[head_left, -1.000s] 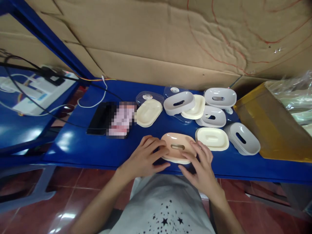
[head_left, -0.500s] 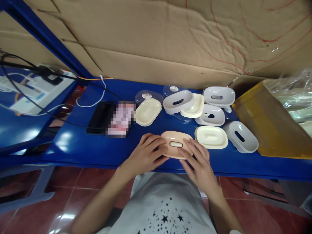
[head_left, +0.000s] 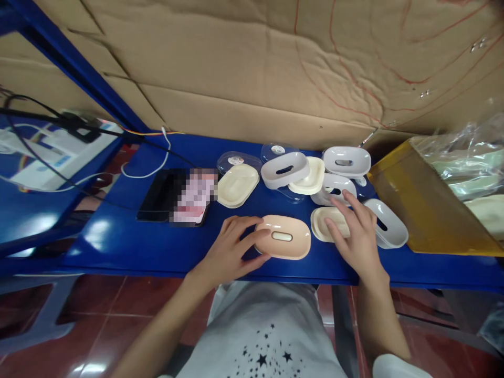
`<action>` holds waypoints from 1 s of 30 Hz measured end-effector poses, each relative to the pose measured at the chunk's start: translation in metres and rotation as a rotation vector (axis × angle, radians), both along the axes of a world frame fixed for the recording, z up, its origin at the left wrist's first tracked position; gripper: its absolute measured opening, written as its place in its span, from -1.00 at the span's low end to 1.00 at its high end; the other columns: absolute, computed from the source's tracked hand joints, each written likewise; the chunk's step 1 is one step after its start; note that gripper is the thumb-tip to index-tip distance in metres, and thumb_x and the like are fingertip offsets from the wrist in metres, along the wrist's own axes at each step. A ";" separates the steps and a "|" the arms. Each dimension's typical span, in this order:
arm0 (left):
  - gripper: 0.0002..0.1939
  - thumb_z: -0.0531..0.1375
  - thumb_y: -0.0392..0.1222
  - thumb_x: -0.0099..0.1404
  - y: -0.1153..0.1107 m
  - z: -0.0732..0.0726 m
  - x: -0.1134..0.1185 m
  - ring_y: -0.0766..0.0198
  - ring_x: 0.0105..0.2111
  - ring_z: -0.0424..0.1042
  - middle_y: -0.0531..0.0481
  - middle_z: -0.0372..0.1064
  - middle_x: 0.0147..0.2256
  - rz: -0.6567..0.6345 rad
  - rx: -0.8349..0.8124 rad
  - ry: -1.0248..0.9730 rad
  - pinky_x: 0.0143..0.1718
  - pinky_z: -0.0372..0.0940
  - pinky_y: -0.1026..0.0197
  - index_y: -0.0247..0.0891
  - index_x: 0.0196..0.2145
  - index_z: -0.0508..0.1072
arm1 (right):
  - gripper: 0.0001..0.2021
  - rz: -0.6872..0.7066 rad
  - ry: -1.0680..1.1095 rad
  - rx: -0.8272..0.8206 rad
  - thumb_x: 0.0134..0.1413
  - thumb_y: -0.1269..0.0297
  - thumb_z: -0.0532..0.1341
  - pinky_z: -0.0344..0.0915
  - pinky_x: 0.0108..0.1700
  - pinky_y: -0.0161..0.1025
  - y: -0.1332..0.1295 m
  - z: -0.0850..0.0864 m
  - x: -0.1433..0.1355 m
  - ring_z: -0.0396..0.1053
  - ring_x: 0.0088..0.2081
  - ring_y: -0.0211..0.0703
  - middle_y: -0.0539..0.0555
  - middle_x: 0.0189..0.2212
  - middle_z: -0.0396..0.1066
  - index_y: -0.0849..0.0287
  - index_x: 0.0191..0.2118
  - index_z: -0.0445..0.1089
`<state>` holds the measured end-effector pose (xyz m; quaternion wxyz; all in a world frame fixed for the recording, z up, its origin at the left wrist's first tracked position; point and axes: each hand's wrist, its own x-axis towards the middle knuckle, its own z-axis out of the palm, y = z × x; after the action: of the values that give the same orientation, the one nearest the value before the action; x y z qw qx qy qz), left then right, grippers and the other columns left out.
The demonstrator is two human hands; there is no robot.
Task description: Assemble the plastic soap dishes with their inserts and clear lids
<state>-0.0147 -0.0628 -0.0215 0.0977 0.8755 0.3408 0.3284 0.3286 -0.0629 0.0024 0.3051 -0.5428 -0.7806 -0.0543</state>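
A peach oval soap dish [head_left: 296,245] with a slot in its middle lies near the table's front edge, a pale piece showing through the slot. My left hand [head_left: 232,249] grips its left end, fingers over the rim and thumb along the near side. To the right, my right hand [head_left: 360,236] is open, fingers spread above a cream oval tray [head_left: 319,227] that it partly hides. Whether the fingertips touch the tray I cannot tell. Just beyond that hand sits a grey slotted dish [head_left: 325,195], with another grey dish [head_left: 394,226] tilted at its right.
Farther back are a grey dish [head_left: 271,176] leaning on a cream tray [head_left: 317,184], another grey dish [head_left: 346,152], a cream tray [head_left: 236,186] and clear lids [head_left: 252,158]. A dark device [head_left: 157,197] lies left. An open carton [head_left: 425,210] stands right; cardboard [head_left: 220,68] covers the back.
My right hand has let go of the peach soap dish and moved right, over the cream tray. My left hand stays at the dish's left end.
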 end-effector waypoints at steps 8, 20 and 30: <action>-0.72 0.24 -0.22 0.56 0.004 0.005 0.006 0.02 0.09 0.52 -0.23 0.50 0.10 0.123 0.115 -0.025 0.10 0.36 -0.01 -0.20 0.17 0.42 | -0.62 0.021 0.173 0.012 0.41 0.30 0.31 0.37 0.29 0.25 -0.018 -0.026 -0.003 0.46 0.30 0.27 0.24 0.30 0.46 -0.02 0.28 0.47; 0.09 0.41 0.22 0.32 0.170 0.065 -0.025 -0.40 0.52 0.03 -0.40 0.04 0.53 0.321 -0.393 0.489 0.43 -0.16 -0.56 -0.16 0.58 0.01 | -0.61 0.113 0.262 -0.091 0.41 0.32 0.30 0.44 0.28 0.24 -0.024 -0.032 -0.004 0.46 0.29 0.22 0.21 0.34 0.40 -0.07 0.28 0.47; -0.02 0.44 0.25 0.23 0.190 0.075 -0.051 -0.24 0.43 0.25 -0.25 0.27 0.42 0.254 -0.456 0.425 0.48 -0.07 -0.43 -0.07 0.47 0.22 | -0.62 0.193 0.241 -0.168 0.46 0.31 0.26 0.52 0.25 0.18 -0.026 -0.031 -0.005 0.44 0.32 0.20 0.21 0.36 0.37 -0.08 0.31 0.44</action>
<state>-0.0654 0.1273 0.0537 0.1761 0.8304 0.5248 0.0634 0.3237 -0.0892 -0.0283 0.3539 -0.4916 -0.7886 0.1061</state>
